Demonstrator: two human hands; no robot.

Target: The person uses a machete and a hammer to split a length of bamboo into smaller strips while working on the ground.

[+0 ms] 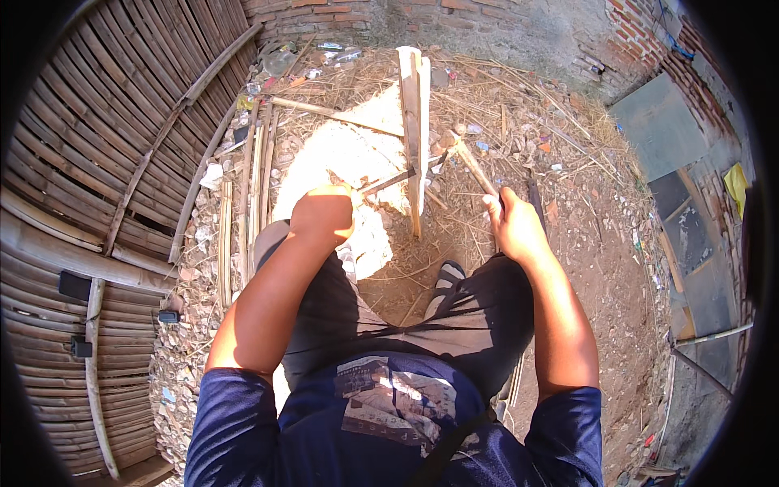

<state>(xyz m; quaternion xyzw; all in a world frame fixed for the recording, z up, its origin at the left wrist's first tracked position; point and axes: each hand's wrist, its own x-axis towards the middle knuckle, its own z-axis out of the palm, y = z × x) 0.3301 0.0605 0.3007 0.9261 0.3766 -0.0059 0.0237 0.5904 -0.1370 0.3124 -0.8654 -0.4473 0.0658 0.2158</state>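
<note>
My left hand (324, 213) is closed round the handle end of a long dark blade (388, 182), which looks like a machete. Its blade crosses a long split bamboo piece (411, 114) in front of me, and the tip comes out on the right side. How deep the blade sits in the bamboo I cannot tell. In my right hand (517, 226) is a short wooden stick (474, 162), gripped at its near end. The stick's far end is beside the blade's tip; whether they touch is unclear.
Several bamboo strips (251, 174) lie at the left, by a slatted bamboo wall (122, 122). A brick wall (487, 28) closes off the back. Straw, stones and litter cover the ground, and sheets of board (661, 126) lean at the right. My sandalled foot (446, 284) is near the bamboo.
</note>
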